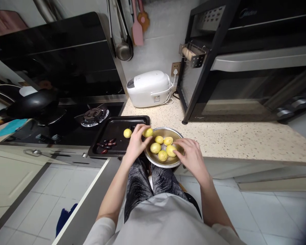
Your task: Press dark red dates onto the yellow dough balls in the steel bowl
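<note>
My left hand is closed with its fingertips round a small yellow potato, between the baking tray and the bowl's left rim. My right hand reaches over the right rim of the metal bowl, thumb and fingers closed on another yellow potato inside it. Several more potatoes lie in the bowl. On the black baking tray, left of the bowl, sits a single potato. Several small dark-red oblong pieces lie near the tray's front left.
Behind the bowl stands a white appliance with its cord. A large black oven rises at the right on the speckled counter. Left is a gas burner and a wok. An open drawer juts out below the tray.
</note>
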